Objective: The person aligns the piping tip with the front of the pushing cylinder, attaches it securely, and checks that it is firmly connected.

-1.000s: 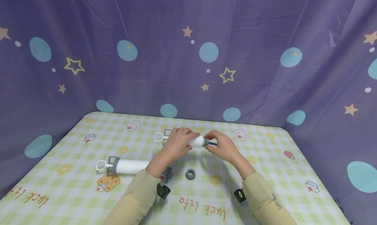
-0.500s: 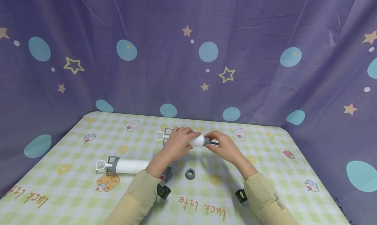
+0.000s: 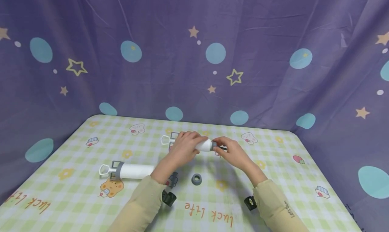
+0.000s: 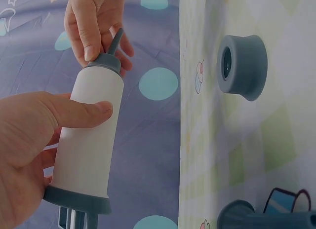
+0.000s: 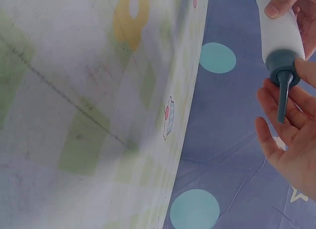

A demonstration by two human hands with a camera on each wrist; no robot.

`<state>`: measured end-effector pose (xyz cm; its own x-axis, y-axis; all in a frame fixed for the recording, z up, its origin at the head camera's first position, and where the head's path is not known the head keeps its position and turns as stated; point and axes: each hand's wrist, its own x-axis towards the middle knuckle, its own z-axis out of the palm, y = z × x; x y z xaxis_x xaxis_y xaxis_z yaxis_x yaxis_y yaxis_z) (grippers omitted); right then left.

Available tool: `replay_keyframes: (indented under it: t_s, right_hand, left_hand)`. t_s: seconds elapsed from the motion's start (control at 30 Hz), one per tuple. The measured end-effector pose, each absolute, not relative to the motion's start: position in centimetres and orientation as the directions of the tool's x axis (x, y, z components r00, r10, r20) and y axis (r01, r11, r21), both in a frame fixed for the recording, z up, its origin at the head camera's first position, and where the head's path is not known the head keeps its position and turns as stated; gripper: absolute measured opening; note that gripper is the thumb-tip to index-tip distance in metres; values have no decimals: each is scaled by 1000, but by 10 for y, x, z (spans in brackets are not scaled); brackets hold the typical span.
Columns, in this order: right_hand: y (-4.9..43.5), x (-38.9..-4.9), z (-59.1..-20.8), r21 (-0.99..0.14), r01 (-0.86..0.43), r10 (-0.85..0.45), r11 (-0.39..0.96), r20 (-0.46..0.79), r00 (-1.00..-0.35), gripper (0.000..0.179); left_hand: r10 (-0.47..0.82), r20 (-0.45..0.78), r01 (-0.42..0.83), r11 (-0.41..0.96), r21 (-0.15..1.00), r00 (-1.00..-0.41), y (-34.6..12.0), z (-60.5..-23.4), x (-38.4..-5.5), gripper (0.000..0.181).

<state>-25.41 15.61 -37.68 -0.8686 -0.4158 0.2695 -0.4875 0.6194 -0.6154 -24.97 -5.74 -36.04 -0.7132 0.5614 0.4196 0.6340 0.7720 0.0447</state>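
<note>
In the head view my left hand point(image 3: 183, 147) grips the white barrel of an icing syringe point(image 3: 203, 145), its pale loop handle and grey finger grips pointing left. The left wrist view shows my thumb lying across the barrel point(image 4: 89, 140). My right hand point(image 3: 232, 152) pinches the grey nozzle cap point(image 4: 105, 62) at the other end, thumb on one side and fingers on the other. A narrow grey spout point(image 5: 283, 100) sticks out of the cap past the fingers. The syringe is held in the air over the far part of the table.
A second icing syringe point(image 3: 136, 171) lies on the checked tablecloth point(image 3: 267, 208) at left, partly hidden by the left forearm. A loose grey ring point(image 3: 196, 179) sits between the forearms. A purple patterned curtain point(image 3: 261, 56) hangs behind the table.
The held syringe and my right hand have shifted very slightly right. The right fingers have slid round the nozzle cap a little, while the left hand keeps its grip.
</note>
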Motion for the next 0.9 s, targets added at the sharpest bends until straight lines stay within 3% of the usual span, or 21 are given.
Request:
replay_keyframes:
  t_s: [0.67,0.9]
  right_hand:
    - [156,-254,-379,-652,-446,-416,613,214,-884,36]
    - [153,-255,-381,-644,-476,-384,599,291,-876,33]
  left_hand:
    - [566,435,641,767,33,-700,-57,-362,-248,55]
    - [555,448,643,764,61,-701,-58,-363,-247,54]
